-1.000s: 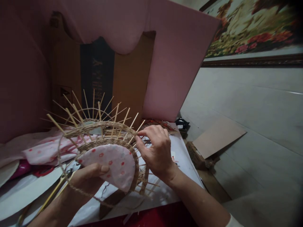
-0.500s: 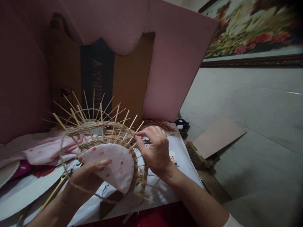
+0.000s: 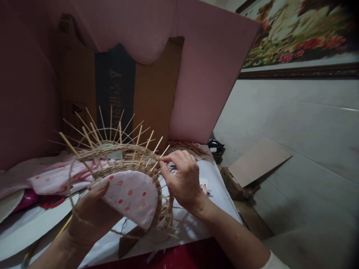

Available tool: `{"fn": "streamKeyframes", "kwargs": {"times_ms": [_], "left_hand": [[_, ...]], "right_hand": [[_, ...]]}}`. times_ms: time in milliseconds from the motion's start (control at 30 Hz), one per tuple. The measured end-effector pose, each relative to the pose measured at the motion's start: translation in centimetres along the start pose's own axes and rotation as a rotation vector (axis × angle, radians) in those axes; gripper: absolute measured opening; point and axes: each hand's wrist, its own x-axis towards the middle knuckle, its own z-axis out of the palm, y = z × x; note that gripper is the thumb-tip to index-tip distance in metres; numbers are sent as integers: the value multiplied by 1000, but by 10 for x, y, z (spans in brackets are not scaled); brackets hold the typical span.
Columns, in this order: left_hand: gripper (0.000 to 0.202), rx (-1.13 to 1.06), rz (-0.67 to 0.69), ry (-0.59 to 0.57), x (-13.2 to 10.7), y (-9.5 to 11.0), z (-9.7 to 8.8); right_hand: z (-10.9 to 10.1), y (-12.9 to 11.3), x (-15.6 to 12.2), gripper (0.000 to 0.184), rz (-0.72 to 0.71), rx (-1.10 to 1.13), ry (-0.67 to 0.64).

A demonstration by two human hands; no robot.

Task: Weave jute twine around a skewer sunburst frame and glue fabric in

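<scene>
A half-round woven basket (image 3: 140, 167) of brown twine and thin wooden sticks is tilted towards me. White cloth with red flowers (image 3: 134, 198) covers its flat base. My left hand (image 3: 94, 207) grips the basket at its lower left, thumb on the cloth and fingers hidden behind. My right hand (image 3: 182, 175) pinches the upper right of the woven rim beside a stick, thumb against forefinger. A loose strand of twine (image 3: 70, 183) loops down past my left wrist. The stick ends poke up above the twine band.
Behind stands a second ring of sticks (image 3: 105, 123). Pink flowered fabric (image 3: 60, 177), red scissor-like handles (image 3: 53, 201) and a pale strip (image 3: 36, 228) lie on the left. A cardboard sheet (image 3: 260, 162) leans over a box by the tiled wall at right.
My left hand has shifted to the left on the basket, its thumb drawing back towards the edge of the cloth. The loose twine has moved a little. My right hand stays at the rim.
</scene>
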Motion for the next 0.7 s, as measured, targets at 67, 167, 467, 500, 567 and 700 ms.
{"fn": "streamKeyframes", "kwargs": {"times_ms": [67, 167, 467, 500, 567, 700], "left_hand": [[30, -14, 7, 68, -1, 1, 2], [32, -49, -20, 152, -4, 2, 3], [35, -66, -63, 201, -2, 6, 0], [36, -68, -63, 208, -2, 6, 1], [35, -75, -57, 223, -1, 7, 5], [33, -67, -18, 255, 1, 9, 13]], "right_hand": [[-1, -1, 0, 9, 16, 22, -17], [-2, -1, 0, 12, 44, 76, -63], [-10, 10, 4, 27, 86, 208, -17], [-15, 15, 4, 28, 113, 208, 12], [-25, 28, 0, 33, 190, 195, 11], [-48, 64, -15, 28, 335, 120, -68]]}}
